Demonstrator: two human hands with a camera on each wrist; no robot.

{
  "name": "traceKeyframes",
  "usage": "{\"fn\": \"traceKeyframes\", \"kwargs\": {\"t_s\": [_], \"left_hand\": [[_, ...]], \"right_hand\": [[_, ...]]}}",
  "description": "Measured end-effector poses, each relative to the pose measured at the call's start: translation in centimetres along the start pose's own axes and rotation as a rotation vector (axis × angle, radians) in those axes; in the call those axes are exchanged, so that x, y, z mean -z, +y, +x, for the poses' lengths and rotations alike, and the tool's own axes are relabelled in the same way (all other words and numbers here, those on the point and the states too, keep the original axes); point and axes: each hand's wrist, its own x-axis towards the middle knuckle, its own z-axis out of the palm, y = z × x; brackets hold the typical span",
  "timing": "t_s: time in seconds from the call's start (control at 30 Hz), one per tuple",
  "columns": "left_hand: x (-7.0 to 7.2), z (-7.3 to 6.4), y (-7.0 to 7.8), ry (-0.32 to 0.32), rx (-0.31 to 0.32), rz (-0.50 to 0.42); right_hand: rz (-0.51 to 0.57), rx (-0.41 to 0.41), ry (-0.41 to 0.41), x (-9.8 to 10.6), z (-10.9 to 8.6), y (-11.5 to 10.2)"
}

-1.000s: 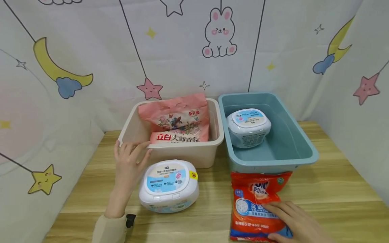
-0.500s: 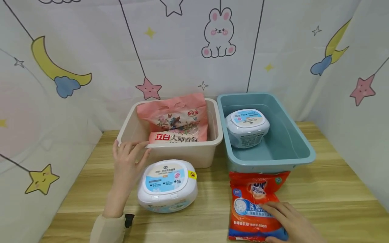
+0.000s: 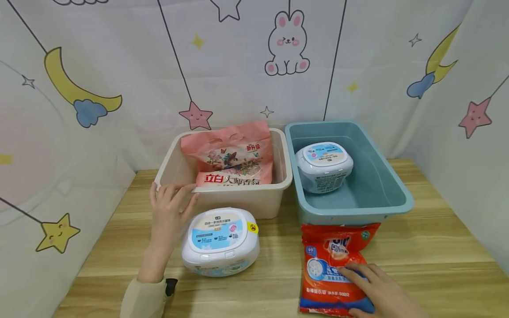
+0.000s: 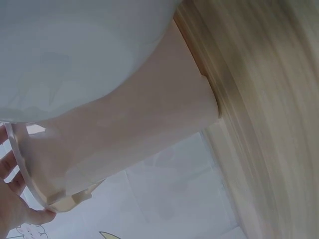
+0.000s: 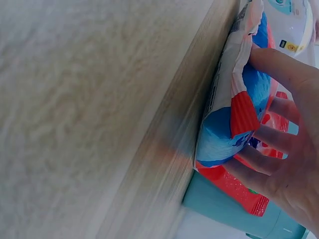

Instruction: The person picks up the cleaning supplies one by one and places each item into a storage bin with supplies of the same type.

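My left hand (image 3: 169, 210) holds the front left corner of the off-white bin (image 3: 238, 205), fingers over its rim; the left wrist view shows its fingertips (image 4: 15, 181) at that rim. Just in front of the bin sits a white lidded tub (image 3: 218, 243) with a blue label, beside my left wrist. My right hand (image 3: 377, 287) rests on a red and blue detergent bag (image 3: 332, 282) lying on the table. Its fingers (image 5: 271, 139) are spread and fairly straight across the bag, with the thumb (image 5: 276, 64) at the bottom edge in the right wrist view.
A pink detergent bag (image 3: 236, 154) stands inside the off-white bin. To its right is a teal bin (image 3: 366, 194) holding another white tub (image 3: 324, 168). The red bag's top end meets the teal bin's front. A printed cloth (image 3: 238, 66) hangs behind the wooden table (image 3: 433, 247).
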Motion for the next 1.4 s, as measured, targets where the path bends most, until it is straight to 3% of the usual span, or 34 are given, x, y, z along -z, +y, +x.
{"fn": "traceKeyframes", "kwargs": {"t_s": [0.3, 0.6, 0.93, 1.4], "left_hand": [[-0.2, 0.0, 0.2, -0.002, 0.008, -0.004], [-0.2, 0.1, 0.0, 0.02, -0.028, -0.001], [-0.1, 0.0, -0.1, 0.029, -0.023, -0.014], [-0.2, -0.1, -0.2, 0.021, -0.01, -0.002]], "right_hand": [[-0.019, 0.094, 0.031, 0.3, -0.1, 0.2], [-0.066, 0.118, 0.047, 0.1, 0.2, 0.0], [-0.105, 0.087, 0.057, -0.1, 0.4, -0.6], [-0.191, 0.144, 0.12, -0.4, -0.1, -0.9]]}}
